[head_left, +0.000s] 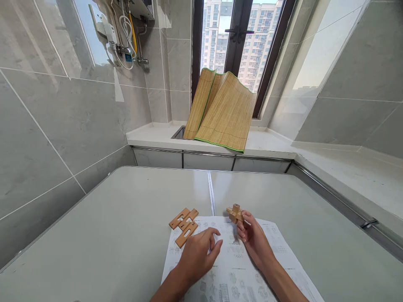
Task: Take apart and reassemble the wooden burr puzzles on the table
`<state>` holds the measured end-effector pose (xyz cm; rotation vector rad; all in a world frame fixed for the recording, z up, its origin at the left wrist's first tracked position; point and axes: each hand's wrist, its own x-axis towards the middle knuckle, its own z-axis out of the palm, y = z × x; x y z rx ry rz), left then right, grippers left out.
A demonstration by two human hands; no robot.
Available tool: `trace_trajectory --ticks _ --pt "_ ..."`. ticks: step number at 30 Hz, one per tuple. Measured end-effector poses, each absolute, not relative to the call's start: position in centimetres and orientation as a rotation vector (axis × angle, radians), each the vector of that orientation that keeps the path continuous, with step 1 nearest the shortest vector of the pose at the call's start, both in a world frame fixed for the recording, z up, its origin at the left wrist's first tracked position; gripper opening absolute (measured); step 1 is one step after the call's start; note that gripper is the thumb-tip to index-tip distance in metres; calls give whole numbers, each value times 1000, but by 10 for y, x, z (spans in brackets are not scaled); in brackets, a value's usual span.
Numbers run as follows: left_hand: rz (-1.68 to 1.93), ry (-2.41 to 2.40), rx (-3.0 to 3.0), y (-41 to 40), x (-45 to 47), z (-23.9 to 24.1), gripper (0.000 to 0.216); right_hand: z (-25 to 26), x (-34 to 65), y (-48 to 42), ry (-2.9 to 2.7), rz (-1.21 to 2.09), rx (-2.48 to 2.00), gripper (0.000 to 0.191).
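My right hand (pixel 252 239) grips a small wooden interlocking puzzle (pixel 235 213) made of crossed blocks, raised over the top part of a printed sheet (pixel 239 268). My left hand (pixel 200 253) hovers above the sheet's left half, thumb and index finger apart with nothing between them. Just beyond its knuckles lie several flat wooden pieces (pixel 186 231) with slots cut in them, touching one another. They rest partly on the sheet's upper left corner and partly on the table. Small line drawings cover the paper, too small to read.
The sheet lies on a pale table (pixel 126 218) with a seam down its middle. Behind it, a folded bamboo mat (pixel 226 113) leans on a white counter (pixel 267 142) before a window (pixel 239 42). Tiled walls flank both sides. Pipes and cables (pixel 127 37) hang at the upper left.
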<state>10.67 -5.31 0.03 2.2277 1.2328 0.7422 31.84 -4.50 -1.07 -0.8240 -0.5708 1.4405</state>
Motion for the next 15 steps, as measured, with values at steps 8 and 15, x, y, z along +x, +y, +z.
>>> trace_trajectory --ticks 8,15 --pt "825 1206 1657 -51 109 7 52 -8 309 -53 -632 1816 -584 23" --pt "863 1015 1444 -52 115 10 54 -8 305 -58 -821 1894 -554 22"
